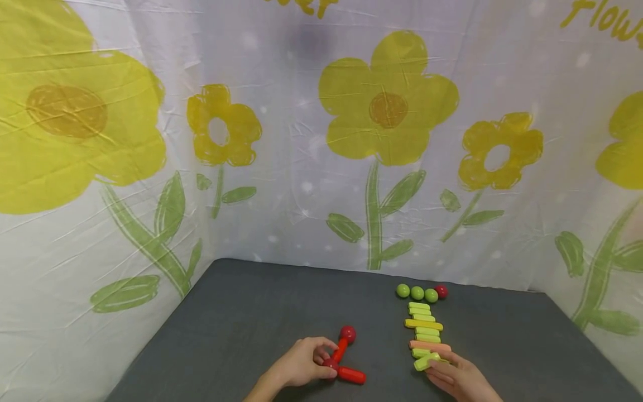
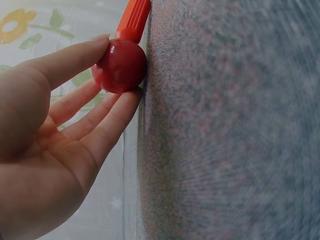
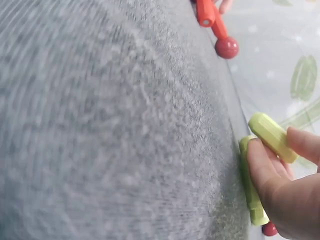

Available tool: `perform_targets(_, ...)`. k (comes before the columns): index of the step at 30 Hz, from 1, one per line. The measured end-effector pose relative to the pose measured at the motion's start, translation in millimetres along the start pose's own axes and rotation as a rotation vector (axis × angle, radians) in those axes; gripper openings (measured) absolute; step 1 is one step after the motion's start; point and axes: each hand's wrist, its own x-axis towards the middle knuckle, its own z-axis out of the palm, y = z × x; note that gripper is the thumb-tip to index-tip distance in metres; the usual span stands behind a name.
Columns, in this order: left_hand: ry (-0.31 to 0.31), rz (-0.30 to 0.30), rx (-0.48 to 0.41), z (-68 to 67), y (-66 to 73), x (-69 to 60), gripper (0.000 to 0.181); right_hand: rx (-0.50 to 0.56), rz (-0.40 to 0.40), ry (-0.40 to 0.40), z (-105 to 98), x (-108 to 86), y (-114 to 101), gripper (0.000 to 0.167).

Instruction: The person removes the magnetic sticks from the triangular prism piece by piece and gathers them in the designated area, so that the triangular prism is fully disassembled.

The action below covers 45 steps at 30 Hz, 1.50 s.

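Observation:
My left hand (image 1: pixel 302 360) pinches a red ball (image 1: pixel 329 364) between thumb and fingertips; the left wrist view shows this ball (image 2: pixel 121 66) with a ridged red rod (image 2: pixel 134 21) against it. Two red rods meet at that ball: one leads up to a second red ball (image 1: pixel 348 334), while the other rod (image 1: pixel 352 375) points right. On the right, my right hand (image 1: pixel 459 375) holds a short yellow-green rod (image 1: pixel 426 362) by its fingers, tilted and raised off the table in the right wrist view. Another yellow-green rod (image 3: pixel 251 182) lies below it there.
Beyond the right hand runs a column of short rods, mostly yellow-green, with a longer yellow rod (image 1: pixel 423 324) and an orange rod (image 1: pixel 429 346). Three green balls (image 1: pixel 417 293) and a red ball (image 1: pixel 441 291) sit behind them. Flower-printed cloth (image 1: pixel 281 223) surrounds the dark table (image 1: pixel 241 312).

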Motion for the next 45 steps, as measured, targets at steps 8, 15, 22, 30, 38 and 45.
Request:
perform_targets(8, 0.011, -0.018, 0.004, 0.0, 0.6, -1.0, 0.035, -0.011, 0.002, 0.04, -3, -3.2, 1, 0.072)
perform_targets(15, 0.018, -0.004, 0.002, 1.5, -1.3, 0.7, 0.036, -0.12, 0.065, 0.061, -11, -4.9, 6, 0.082)
perform_targets(22, 0.018, 0.015, 0.001, 1.4, -0.9, 0.8, 0.036, -0.143, 0.053, 0.126, -14, -7.4, 10, 0.069)
perform_targets(30, 0.01, 0.02, 0.003, 1.0, -0.7, -1.3, 0.036, -0.215, 0.073, 0.167, -16, -13.3, 7, 0.062)
perform_targets(38, 0.018, 0.038, 0.01, 0.5, -1.1, -2.3, 0.037, -0.282, 0.092, 0.205, -22, -15.5, 5, 0.055)
perform_targets(45, 0.016, 0.028, 0.008, 1.7, -1.9, -0.6, 0.037, -0.26, 0.099, 0.183, -25, -17.6, 7, 0.052)
